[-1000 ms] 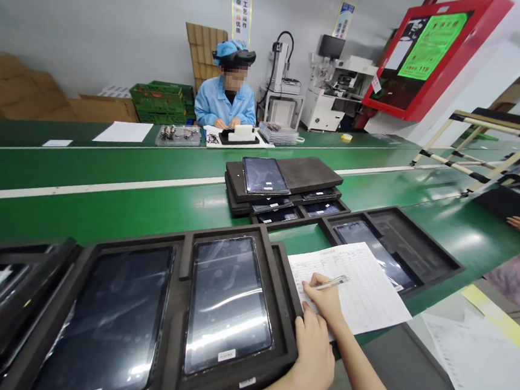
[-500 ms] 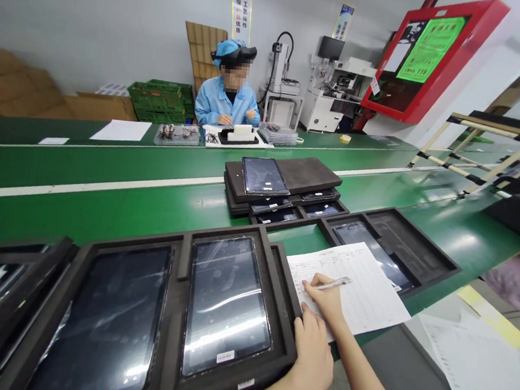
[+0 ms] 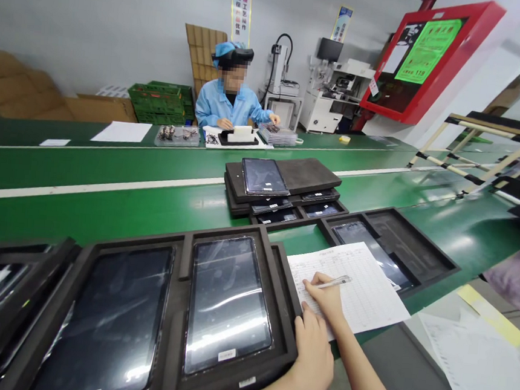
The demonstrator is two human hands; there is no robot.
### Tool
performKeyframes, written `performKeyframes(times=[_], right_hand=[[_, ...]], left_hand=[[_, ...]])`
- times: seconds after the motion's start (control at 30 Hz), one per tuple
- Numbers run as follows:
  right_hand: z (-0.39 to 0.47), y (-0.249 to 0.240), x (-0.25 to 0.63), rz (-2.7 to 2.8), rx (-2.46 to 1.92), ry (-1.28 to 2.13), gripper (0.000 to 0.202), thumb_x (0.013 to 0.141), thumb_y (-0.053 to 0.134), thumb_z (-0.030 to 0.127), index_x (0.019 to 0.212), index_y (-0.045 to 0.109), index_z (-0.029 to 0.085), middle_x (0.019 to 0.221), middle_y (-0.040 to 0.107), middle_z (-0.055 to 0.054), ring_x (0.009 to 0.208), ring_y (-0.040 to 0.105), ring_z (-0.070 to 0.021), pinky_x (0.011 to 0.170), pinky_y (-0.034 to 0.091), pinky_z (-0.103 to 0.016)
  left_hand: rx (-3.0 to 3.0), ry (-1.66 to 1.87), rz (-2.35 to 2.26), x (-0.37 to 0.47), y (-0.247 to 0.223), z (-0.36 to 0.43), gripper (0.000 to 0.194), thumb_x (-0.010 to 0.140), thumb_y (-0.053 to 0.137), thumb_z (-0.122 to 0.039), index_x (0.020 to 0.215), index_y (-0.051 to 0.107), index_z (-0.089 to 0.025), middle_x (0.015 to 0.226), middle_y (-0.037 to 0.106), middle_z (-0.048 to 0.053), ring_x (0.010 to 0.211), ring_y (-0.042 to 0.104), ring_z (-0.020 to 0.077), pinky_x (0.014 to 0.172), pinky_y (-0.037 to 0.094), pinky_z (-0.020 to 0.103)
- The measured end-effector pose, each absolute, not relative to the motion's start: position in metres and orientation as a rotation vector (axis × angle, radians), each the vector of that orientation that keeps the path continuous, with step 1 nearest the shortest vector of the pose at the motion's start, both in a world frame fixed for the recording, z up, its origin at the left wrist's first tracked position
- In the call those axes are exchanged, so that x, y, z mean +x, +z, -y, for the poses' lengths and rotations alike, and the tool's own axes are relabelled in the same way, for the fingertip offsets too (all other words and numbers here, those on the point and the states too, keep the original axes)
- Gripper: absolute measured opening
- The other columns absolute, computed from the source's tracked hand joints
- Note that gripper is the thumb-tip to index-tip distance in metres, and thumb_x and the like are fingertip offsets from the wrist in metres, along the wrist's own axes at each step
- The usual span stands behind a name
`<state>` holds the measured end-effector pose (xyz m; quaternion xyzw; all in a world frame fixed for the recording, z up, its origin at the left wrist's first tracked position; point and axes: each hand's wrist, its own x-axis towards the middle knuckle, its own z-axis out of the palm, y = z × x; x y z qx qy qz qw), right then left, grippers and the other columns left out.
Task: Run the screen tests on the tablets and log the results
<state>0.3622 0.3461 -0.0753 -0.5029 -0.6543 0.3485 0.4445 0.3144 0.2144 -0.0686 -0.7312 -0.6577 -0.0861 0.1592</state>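
Note:
My right hand (image 3: 326, 297) is closed round a pen (image 3: 335, 282), its tip hidden by the fingers, over a white sheet with a printed grid (image 3: 370, 292). My left hand (image 3: 314, 348) rests at the sheet's lower left edge, against the corner of a dark foam tray (image 3: 283, 318). Its fingers lie partly bent over the paper's edge, and nothing shows in them. In the tray's two recesses lie a tablet-like glass panel (image 3: 230, 301) with a small white label and a second dark panel (image 3: 113, 315).
Behind the sheet is another foam tray (image 3: 423, 249) with one panel (image 3: 368, 250). Farther back stand stacked trays (image 3: 309, 175) with a panel (image 3: 265, 177) on top. More trays (image 3: 17, 313) lean at left. A co-worker in blue (image 3: 231, 104) sits across the green bench (image 3: 104, 202).
My hands and the pen have barely moved. The co-worker across the bench has reached one hand out toward the stacked clear trays. At the far right, another person's hand has gone out of sight.

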Motion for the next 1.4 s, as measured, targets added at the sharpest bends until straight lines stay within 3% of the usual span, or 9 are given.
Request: performKeyframes(times=[0.3,1.03,1.23,1.4], right_hand=[[-0.346,-0.077,0.363,1.641,-1.238,0.860,0.040,0.070,0.063,0.048,0.051,0.039,0.023,0.047,0.039,0.004,0.048,0.036,-0.0133,0.048,0.029,-0.025],[-0.344,-0.077,0.360,1.616,-1.246,0.826,0.037,0.069,0.060,0.045,0.051,0.036,0.024,0.047,0.037,0.004,0.049,0.037,-0.0136,0.049,0.030,-0.026],[-0.355,-0.073,0.388,1.533,-1.303,0.774,0.043,0.076,0.061,0.053,0.050,0.042,0.024,0.045,0.042,0.003,0.046,0.039,-0.0148,0.051,0.034,-0.028],[-0.359,-0.074,0.397,1.552,-1.308,0.785,0.044,0.070,0.065,0.052,0.048,0.039,0.024,0.043,0.039,0.003,0.046,0.037,-0.0148,0.050,0.031,-0.028]], left_hand=[[-2.119,-0.382,1.900,0.315,-0.070,-0.213,0.044,0.082,0.070,-0.033,0.121,0.073,-0.014,0.126,0.064,0.019,0.127,0.045,0.0375,0.099,0.041,0.048],[-2.078,-0.202,1.815,0.312,-0.064,-0.211,0.045,0.084,0.068,-0.041,0.122,0.073,-0.018,0.126,0.066,0.015,0.128,0.046,0.0360,0.098,0.043,0.047],[-2.081,-0.178,1.880,0.312,-0.061,-0.216,0.049,0.080,0.074,-0.044,0.120,0.074,-0.015,0.128,0.065,0.018,0.120,0.051,0.0347,0.091,0.045,0.044],[-2.108,-0.191,1.904,0.309,-0.055,-0.213,0.048,0.082,0.072,-0.041,0.122,0.072,-0.014,0.131,0.063,0.018,0.118,0.051,0.0336,0.092,0.043,0.043]])
